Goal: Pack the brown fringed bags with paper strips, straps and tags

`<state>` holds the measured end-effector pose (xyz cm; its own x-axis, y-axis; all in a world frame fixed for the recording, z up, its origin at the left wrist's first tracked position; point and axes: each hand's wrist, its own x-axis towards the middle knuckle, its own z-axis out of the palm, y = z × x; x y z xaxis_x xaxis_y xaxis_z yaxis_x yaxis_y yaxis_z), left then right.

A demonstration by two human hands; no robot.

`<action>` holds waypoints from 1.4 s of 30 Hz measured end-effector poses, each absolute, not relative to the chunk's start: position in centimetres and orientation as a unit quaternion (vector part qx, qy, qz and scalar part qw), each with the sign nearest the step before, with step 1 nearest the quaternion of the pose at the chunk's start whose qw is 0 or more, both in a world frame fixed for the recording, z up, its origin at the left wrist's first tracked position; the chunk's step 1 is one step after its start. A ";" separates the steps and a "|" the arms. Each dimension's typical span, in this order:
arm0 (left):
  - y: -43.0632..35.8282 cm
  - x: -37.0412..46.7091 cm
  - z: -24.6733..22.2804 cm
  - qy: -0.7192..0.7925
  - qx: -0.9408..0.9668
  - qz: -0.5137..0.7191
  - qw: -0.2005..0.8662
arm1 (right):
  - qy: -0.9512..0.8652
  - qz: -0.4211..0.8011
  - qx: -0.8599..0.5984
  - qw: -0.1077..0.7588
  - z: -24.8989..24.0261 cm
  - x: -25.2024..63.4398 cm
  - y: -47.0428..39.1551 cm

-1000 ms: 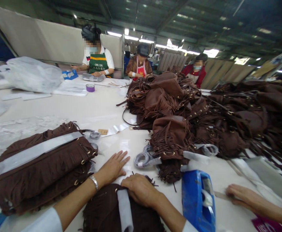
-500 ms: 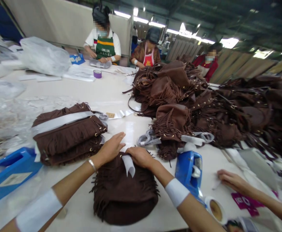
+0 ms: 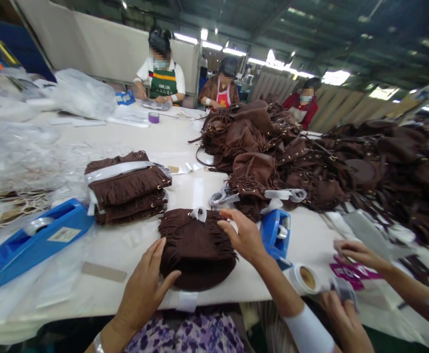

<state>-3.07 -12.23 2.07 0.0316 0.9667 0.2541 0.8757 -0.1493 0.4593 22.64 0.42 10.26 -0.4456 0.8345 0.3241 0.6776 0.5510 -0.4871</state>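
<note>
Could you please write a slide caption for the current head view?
Left hand and right hand flank a fringed brown bag, a heap of bags beyond.

"OMLUN" can be read on a green apron (image 3: pixel 163 81); the magenta sheet's (image 3: pixel 351 272) white print is blurred.

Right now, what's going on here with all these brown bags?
Somebody has both bare hands at a brown fringed bag on the table. The left hand is at its left side, and the right hand is by its upper right corner; neither looks clenched on it. A pale strip curls at its top. More brown bags are stacked to the left, and a big pile lies farther back, to the right.
</note>
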 end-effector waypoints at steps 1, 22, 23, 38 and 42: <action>-12.1 -2.6 1.7 0.657 0.705 0.257 0.079 | -0.840 0.164 -0.433 0.283 10.5 22.8 -1.7; -10.6 -10.1 3.3 0.654 0.672 0.241 0.253 | -0.885 0.164 -0.408 0.157 5.8 21.0 -5.8; -10.6 -10.5 3.4 0.668 0.658 0.253 0.237 | -0.884 0.163 -0.409 0.156 5.9 21.0 -5.8; -10.9 -0.8 1.6 0.674 0.688 0.261 -0.068 | -0.879 0.146 -0.431 0.139 5.9 20.3 -5.9; -10.2 -1.0 1.4 0.682 0.695 0.221 -0.048 | -0.884 0.135 -0.426 0.135 5.7 20.0 -5.8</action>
<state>-0.99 -10.17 1.36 -0.0282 0.9273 0.3734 0.9698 -0.0652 0.2352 20.03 -5.84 5.70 -0.6004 0.7902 0.1228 0.7174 0.6001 -0.3539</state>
